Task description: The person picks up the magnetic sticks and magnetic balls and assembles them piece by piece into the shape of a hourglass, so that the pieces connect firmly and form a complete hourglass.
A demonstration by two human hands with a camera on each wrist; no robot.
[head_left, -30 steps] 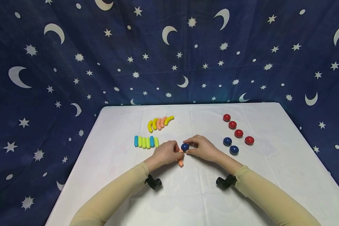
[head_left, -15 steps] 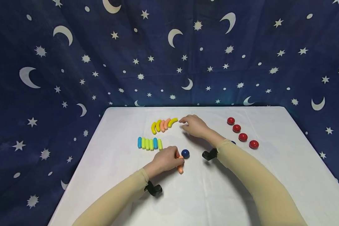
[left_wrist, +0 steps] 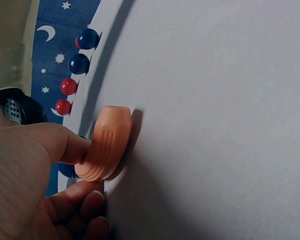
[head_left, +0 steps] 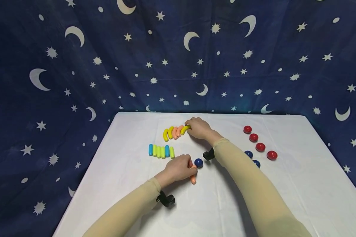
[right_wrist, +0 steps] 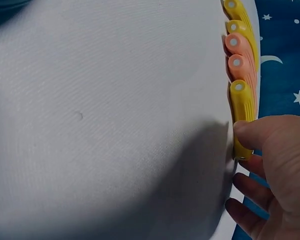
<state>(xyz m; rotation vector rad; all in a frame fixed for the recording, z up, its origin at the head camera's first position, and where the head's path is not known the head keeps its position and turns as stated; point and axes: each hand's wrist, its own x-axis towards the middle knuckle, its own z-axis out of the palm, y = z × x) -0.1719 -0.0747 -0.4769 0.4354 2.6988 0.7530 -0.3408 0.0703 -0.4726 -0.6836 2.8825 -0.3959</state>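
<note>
My left hand (head_left: pixel 179 168) pinches an orange curved toy rod (left_wrist: pixel 110 137) between thumb and fingers, low over the white cloth. A shiny blue ball (head_left: pixel 198 163) sits at the rod's far end; whether they touch is hard to tell. Farther back, my right hand (head_left: pixel 198 127) has its thumb and index finger on the near-right end of a yellow curved rod (right_wrist: pixel 241 102). That rod is the rightmost in a row of yellow and orange curved rods (head_left: pixel 174 133). Pale discs show on their ends in the right wrist view.
Straight blue and green rods (head_left: pixel 163 152) lie in a row left of centre. Several red balls (head_left: pixel 260 147) form a slanting line at the right. Two more blue balls (head_left: pixel 248 154) are partly behind the right sleeve. A starry dark cloth (head_left: pixel 154 59) hangs behind the table.
My right hand has left the blue ball, moved back to the curved rods and taken hold of the rightmost yellow one. The left hand keeps its grip on the orange rod.
</note>
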